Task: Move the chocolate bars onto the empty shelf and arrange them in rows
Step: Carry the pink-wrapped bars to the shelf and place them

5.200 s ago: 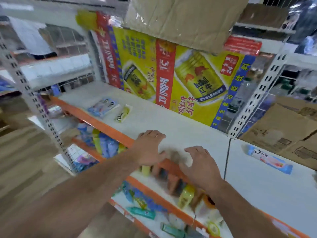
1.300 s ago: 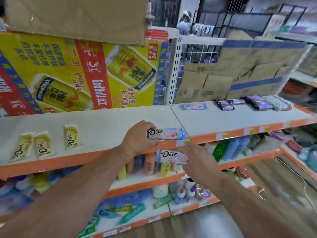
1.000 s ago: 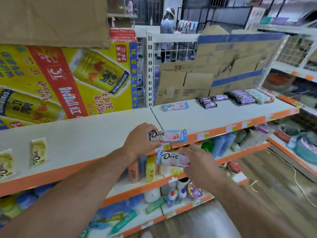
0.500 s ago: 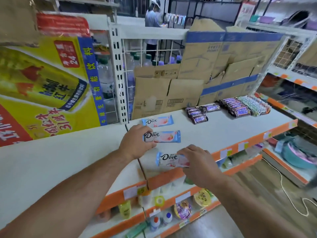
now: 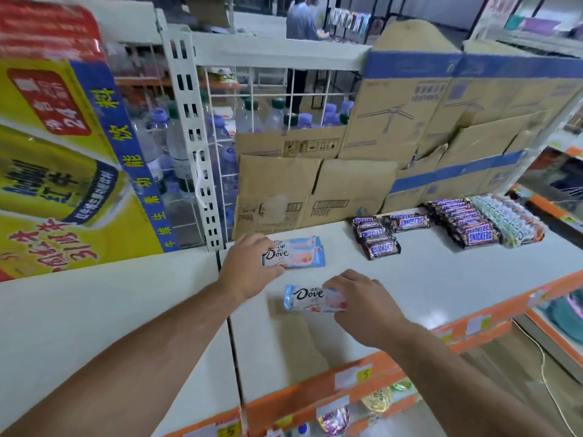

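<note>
My left hand (image 5: 249,266) grips a pale blue-and-pink Dove bar (image 5: 298,257) by its left end, low over the white shelf (image 5: 441,279), right against another Dove bar (image 5: 299,241) that lies just behind it. Nearer to me, my right hand (image 5: 362,302) pinches a second held Dove bar (image 5: 307,298) by its right end, just above the shelf. Both bars lie crosswise with the logo facing up.
Snickers bars (image 5: 377,238) lie in rows at the back right of the shelf, beside a longer row (image 5: 467,223) and pale wrapped bars (image 5: 508,220). Flattened cardboard (image 5: 315,190) lines the back. A white slotted upright (image 5: 195,143) and a yellow poster (image 5: 63,159) stand left. A person (image 5: 303,23) stands far behind.
I have carried both Dove bars from the left shelf section to the right one. The left-hand bar has moved back until it sits against the Dove bar lying there; the right-hand bar follows in front.
</note>
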Available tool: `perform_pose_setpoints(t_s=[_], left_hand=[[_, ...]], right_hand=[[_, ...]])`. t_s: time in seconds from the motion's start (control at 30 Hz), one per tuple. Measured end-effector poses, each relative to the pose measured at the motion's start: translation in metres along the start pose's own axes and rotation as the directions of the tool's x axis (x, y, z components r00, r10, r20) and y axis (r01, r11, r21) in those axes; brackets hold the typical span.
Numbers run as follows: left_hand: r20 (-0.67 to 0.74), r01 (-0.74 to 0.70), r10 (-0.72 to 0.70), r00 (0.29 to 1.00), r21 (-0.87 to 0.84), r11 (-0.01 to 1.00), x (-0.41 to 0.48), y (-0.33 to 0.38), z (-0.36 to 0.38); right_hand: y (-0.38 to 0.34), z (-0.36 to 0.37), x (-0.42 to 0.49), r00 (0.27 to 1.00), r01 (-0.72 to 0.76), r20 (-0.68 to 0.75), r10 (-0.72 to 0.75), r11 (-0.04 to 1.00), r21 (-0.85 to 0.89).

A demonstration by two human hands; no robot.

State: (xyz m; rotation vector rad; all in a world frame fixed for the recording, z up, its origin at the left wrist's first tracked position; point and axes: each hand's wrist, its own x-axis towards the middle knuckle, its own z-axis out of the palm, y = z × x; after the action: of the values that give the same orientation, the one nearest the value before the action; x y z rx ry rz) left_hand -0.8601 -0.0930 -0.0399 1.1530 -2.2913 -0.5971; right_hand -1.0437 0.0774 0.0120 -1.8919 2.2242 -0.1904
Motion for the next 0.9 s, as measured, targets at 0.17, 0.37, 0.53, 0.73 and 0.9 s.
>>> perform_pose_setpoints(t_s=[0.17,0.37,0.53,0.73,0.9], left_hand=[[0.002,-0.008,0.008,1.000,0.013,1.000,-0.001,0.007,0.004],[-0.001,0.088,-0.088,0.996,0.016,0.996,-0.003,0.013,0.019],[-0.037,0.160,-0.158,0.987,0.058,0.985,-0.002,0.022,0.020],[-0.049,0.234,-0.232,0.971,0.054,0.971,-0.016,0.032,0.019],[-0.123,0.302,-0.279,0.952,0.251,0.920,-0.060,0.025,0.003]], right_hand=[[0.019,0.004,0.019,0.996,0.087,0.016,-0.087,0.996,0.019],[0.041,0.002,0.034,0.976,0.200,0.079,-0.204,0.978,0.055],[0.050,0.002,0.044,0.948,0.278,0.133,-0.290,0.955,0.103],[0.056,0.002,0.048,0.919,0.356,0.147,-0.365,0.931,0.085],[0.057,0.002,0.053,0.899,0.397,0.169,-0.404,0.915,0.077]])
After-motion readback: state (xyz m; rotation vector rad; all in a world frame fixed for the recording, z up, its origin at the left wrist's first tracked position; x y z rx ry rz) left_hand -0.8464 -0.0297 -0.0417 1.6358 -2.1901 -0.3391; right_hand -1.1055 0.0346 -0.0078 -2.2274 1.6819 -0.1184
